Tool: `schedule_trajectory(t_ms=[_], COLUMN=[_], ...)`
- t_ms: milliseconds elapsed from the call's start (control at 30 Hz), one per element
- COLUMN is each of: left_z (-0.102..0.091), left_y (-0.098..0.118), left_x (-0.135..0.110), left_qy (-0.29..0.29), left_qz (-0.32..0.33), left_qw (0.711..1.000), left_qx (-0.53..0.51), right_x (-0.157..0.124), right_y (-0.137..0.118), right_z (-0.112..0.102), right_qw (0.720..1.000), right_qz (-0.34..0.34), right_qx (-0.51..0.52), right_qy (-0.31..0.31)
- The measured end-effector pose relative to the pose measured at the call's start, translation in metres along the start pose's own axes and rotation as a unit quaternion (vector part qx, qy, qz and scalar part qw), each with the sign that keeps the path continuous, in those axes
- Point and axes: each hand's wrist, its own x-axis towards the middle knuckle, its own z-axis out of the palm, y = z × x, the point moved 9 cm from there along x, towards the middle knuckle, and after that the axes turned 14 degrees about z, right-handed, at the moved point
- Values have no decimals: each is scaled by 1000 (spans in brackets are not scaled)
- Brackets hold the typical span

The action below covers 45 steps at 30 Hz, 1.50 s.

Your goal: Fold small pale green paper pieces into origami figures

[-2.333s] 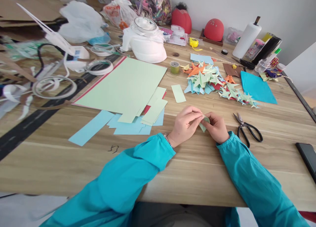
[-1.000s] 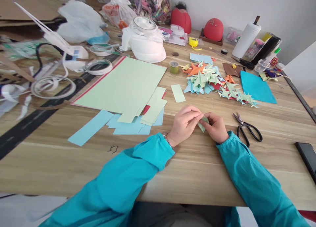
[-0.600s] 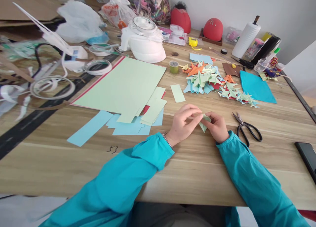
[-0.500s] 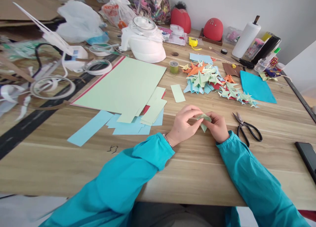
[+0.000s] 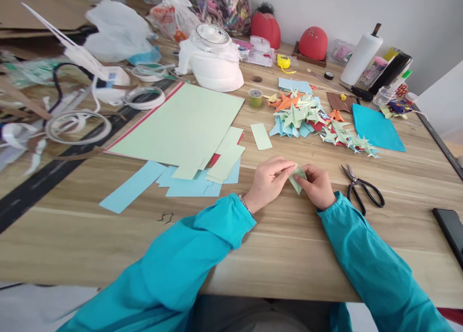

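Between my hands is a small piece of folded pale green paper [image 5: 297,181], its lower tip pointing down toward the table. My left hand [image 5: 268,180] pinches its upper left edge between thumb and fingers. From the other side my right hand [image 5: 317,183] grips the paper, the thumb lying across its face. Part of the paper is hidden behind my right fingers. Beyond my hands lies a pale green paper strip [image 5: 261,136]. A heap of folded paper stars [image 5: 298,115] in green, orange, blue and red sits farther back. Black-handled scissors [image 5: 358,185] rest right of my right hand.
Left of my hands are a large green sheet [image 5: 177,122] and blue paper strips [image 5: 132,186]. A thread spool [image 5: 255,98] stands behind. A turquoise square [image 5: 378,127] lies at the right, a phone [image 5: 448,233] at the right edge. Tape rolls [image 5: 143,98] crowd the left.
My left fingers have shifted slightly left along the paper's edge, and more of its face shows. Both hands stay over the same spot.
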Motion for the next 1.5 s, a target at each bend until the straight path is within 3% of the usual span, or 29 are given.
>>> schedule_trajectory(t_ms=[267, 500, 833, 1500], left_z=[2, -4, 7, 4], left_y=[4, -1, -10, 1], left_x=[3, 2, -3, 2], left_qy=[-36, 10, -21, -35], left_qz=[7, -31, -15, 22], left_qw=[999, 999, 1000, 998], left_qx=[15, -18, -16, 49], right_x=[-1, 0, 0, -1], right_y=[0, -3, -4, 0], right_z=[1, -6, -9, 3], right_qw=[1000, 1000, 999, 1000], right_qz=[-5, 6, 9, 2], right_qx=[-13, 0, 22, 5], right_qy=[1, 28, 39, -11])
